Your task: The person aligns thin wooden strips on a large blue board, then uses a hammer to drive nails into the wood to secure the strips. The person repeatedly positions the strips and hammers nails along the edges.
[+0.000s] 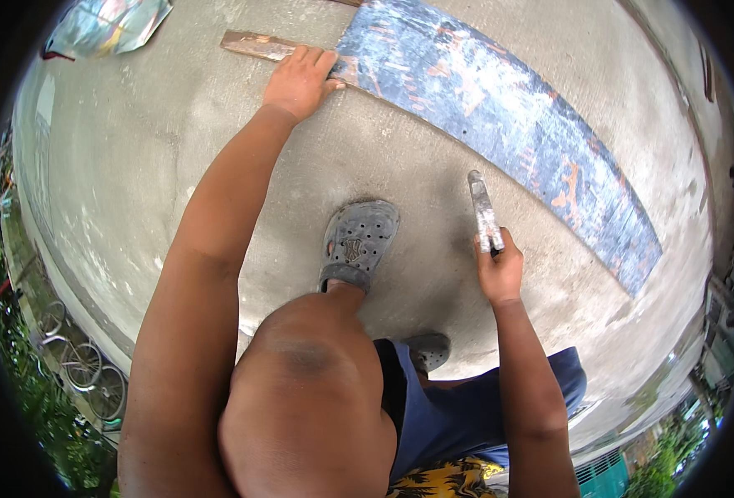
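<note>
My left hand (300, 81) presses on a narrow wooden strip (255, 45), its fingers over the strip beside the left corner of a long board. That board (483, 108) lies on the concrete, worn blue and white with brown patches and a curved far edge. My right hand (500, 267) is closed on a claw hammer (482, 207), held off the board's near edge. The hammer's metal head is scuffed, with its forked end by my fingers; the hand hides most of the handle.
Under everything is a grey concrete floor (176, 158). My feet in grey clogs (360, 241) stand near the board. A crumpled plastic sack (105, 26) lies at the far left. Bicycles (85, 365) and greenery are at the left rim.
</note>
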### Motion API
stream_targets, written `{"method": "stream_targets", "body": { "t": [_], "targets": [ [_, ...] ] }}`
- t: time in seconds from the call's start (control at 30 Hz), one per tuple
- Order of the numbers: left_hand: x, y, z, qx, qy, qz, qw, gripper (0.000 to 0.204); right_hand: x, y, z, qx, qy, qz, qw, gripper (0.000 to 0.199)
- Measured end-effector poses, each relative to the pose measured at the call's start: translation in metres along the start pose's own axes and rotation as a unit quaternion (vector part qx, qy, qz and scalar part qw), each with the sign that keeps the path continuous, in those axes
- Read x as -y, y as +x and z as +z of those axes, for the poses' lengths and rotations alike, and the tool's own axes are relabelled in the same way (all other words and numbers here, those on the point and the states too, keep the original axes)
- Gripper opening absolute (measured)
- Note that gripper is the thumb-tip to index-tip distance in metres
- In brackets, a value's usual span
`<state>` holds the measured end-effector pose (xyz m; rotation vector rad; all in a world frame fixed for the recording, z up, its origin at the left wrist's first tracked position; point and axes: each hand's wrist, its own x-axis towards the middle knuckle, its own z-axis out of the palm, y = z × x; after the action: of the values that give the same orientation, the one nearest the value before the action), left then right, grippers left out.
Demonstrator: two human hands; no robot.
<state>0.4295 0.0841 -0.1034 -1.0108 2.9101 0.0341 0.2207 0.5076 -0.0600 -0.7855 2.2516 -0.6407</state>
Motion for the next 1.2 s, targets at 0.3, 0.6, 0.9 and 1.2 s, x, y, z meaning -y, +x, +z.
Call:
{"method": "stream_targets", "body": {
  "t": [0.3, 0.6, 0.9, 1.2],
  "targets": [
    [0.004, -0.011, -0.001, -0.027, -0.049, -0.036, 0.998, 0.053, 0.170, 0.091, 0.023, 0.075, -0.101, -0.092, 0.988, 0.038],
    [0.005, 0.003, -0.002, -0.009, -0.075, -0.024, 0.997, 0.058, 0.184, 0.143, 0.046, 0.144, -0.217, -0.082, 0.962, 0.034],
    [0.025, 0.007, 0.005, 0.040, -0.226, 0.016, 0.973, 0.051, 0.207, 0.147, 0.029, 0.200, -0.279, -0.034, 0.939, 0.034],
    [0.029, 0.018, -0.010, 0.135, -0.173, 0.031, 0.975, 0.055, 0.283, 0.191, 0.007, 0.308, -0.415, -0.059, 0.854, 0.041]
  ]
}}
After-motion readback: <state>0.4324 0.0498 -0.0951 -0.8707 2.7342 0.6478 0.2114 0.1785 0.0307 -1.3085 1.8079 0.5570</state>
